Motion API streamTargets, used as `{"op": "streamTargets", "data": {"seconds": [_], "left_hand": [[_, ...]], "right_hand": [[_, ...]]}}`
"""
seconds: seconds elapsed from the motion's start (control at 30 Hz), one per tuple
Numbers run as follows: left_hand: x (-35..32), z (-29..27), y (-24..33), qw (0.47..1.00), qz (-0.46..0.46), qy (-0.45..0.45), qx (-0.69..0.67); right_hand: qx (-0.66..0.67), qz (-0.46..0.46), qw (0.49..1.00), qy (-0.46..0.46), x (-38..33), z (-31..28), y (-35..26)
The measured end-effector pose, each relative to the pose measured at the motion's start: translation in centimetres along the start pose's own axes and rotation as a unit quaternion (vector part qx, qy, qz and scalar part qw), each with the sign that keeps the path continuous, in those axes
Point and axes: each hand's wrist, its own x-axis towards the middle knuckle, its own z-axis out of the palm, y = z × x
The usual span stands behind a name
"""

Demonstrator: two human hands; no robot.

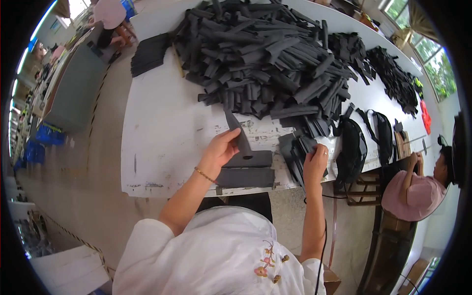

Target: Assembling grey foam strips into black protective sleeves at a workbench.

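Between the thumb and fingers of my left hand (219,151) is a curled dark grey fabric piece (239,139), held above the near part of the table. Two flat dark fabric strips (248,178) lie under and beside that hand, close to the table's front edge. Further right, my right hand (315,166) is closed on the upper end of a bundle of dark strips (294,156); its fingertips are partly hidden, so how many it grips is unclear. Beyond both hands rises a large heap of curled dark fabric pieces (265,59).
A neat stack of dark pieces (149,54) sits at the far left of the white table (157,132). Smaller dark heaps (393,78) lie at the far right. Black bags (352,150) stand right of my right hand. A seated person in pink (412,194) works beyond them.
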Motion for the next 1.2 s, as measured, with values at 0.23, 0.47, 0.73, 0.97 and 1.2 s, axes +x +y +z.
{"op": "streamTargets", "data": {"seconds": [0.23, 0.47, 0.73, 0.97, 1.2], "left_hand": [[-2.6, 3.1, 1.7, 0.999, 0.008, -0.032, 0.030], [-1.8, 2.4, 1.1, 0.998, 0.044, -0.041, 0.007], [-1.4, 1.9, 1.1, 0.998, 0.053, -0.004, 0.030], [-1.7, 2.5, 1.2, 0.998, 0.055, -0.008, 0.019], [-2.0, 2.3, 1.4, 0.998, 0.065, -0.008, 0.024]], "right_hand": [[0.365, 0.035, 0.926, -0.085, -2.4, -1.8, -7.8], [0.242, -0.074, 0.964, -0.083, -4.9, -1.9, -10.1], [0.210, -0.144, 0.963, -0.091, -4.9, -2.9, -10.4], [0.332, -0.093, 0.936, -0.064, -5.2, -2.3, -10.9], [0.338, -0.092, 0.935, -0.052, -5.6, -2.7, -11.0]]}}
